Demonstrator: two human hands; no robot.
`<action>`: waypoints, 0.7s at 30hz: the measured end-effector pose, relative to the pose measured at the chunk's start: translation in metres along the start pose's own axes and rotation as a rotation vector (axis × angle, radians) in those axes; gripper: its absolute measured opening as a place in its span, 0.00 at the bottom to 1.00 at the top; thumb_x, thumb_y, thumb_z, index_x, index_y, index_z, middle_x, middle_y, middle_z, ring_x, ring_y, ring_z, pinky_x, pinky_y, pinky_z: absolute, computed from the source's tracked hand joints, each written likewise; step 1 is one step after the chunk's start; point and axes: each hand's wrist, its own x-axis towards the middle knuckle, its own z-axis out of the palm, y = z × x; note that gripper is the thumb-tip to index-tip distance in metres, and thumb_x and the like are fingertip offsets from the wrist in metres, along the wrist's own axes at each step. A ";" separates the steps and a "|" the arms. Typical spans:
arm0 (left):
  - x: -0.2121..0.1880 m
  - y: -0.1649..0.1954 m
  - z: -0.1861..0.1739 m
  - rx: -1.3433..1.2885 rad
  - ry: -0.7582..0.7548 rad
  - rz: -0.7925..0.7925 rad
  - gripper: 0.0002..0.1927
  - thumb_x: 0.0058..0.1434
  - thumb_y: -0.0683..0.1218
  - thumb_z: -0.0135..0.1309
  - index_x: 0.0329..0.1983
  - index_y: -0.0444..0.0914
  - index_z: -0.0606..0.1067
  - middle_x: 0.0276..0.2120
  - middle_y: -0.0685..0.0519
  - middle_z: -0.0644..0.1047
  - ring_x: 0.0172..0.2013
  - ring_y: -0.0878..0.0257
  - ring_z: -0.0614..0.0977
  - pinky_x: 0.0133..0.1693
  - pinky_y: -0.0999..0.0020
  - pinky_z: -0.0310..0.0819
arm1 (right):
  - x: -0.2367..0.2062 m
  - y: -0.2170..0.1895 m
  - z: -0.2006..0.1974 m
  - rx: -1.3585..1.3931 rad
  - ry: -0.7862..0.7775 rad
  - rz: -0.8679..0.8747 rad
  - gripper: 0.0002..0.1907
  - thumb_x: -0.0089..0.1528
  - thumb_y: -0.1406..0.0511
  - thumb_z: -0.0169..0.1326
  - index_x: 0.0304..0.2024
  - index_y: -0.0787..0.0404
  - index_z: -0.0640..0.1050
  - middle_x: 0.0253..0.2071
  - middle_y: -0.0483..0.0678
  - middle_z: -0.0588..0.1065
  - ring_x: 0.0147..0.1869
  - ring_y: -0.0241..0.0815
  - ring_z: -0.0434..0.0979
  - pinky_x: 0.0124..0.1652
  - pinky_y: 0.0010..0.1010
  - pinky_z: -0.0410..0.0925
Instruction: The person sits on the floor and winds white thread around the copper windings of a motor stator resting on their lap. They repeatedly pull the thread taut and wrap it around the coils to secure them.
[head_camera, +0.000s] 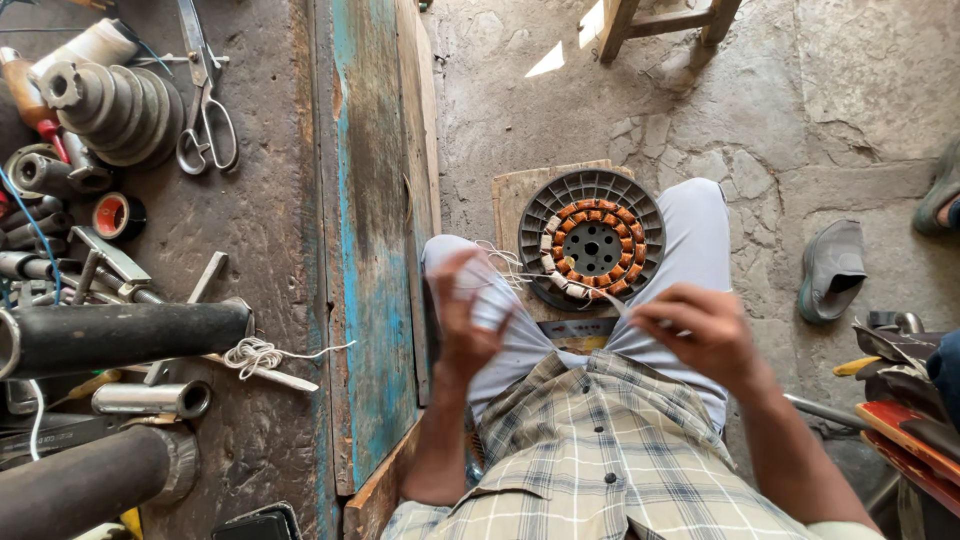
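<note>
Stator (592, 248) with copper windings, lying in a grey round housing (640, 205) on a wooden board (510, 195) between the knees. Left hand (468, 315) blurred, curled around white strips (490, 308). Right hand (705, 330) pinching white thread (612, 302) leading to the windings.

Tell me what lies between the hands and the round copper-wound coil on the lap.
Nothing solid. Only loose white string runs from the left hand to the coil; the right hand hovers just below it.
</note>
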 end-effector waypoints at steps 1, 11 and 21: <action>0.000 0.012 0.011 -0.185 -0.179 0.082 0.28 0.63 0.62 0.59 0.60 0.42 0.75 0.60 0.47 0.74 0.66 0.55 0.71 0.72 0.51 0.63 | 0.003 -0.004 0.010 0.022 -0.034 -0.099 0.10 0.54 0.67 0.68 0.37 0.62 0.82 0.31 0.46 0.79 0.30 0.36 0.80 0.28 0.26 0.72; -0.011 -0.033 -0.019 -0.479 0.373 -0.469 0.10 0.71 0.44 0.50 0.36 0.38 0.79 0.35 0.51 0.83 0.35 0.59 0.84 0.42 0.58 0.83 | -0.002 0.016 -0.011 -0.036 0.054 0.100 0.08 0.57 0.67 0.67 0.38 0.60 0.83 0.34 0.45 0.79 0.30 0.33 0.80 0.29 0.23 0.74; 0.000 0.025 0.029 -0.292 -0.390 0.220 0.16 0.62 0.55 0.62 0.45 0.39 0.81 0.47 0.54 0.80 0.54 0.59 0.79 0.70 0.46 0.63 | 0.019 -0.014 0.024 0.092 -0.090 -0.153 0.09 0.54 0.66 0.68 0.35 0.61 0.83 0.30 0.46 0.78 0.29 0.37 0.79 0.27 0.29 0.70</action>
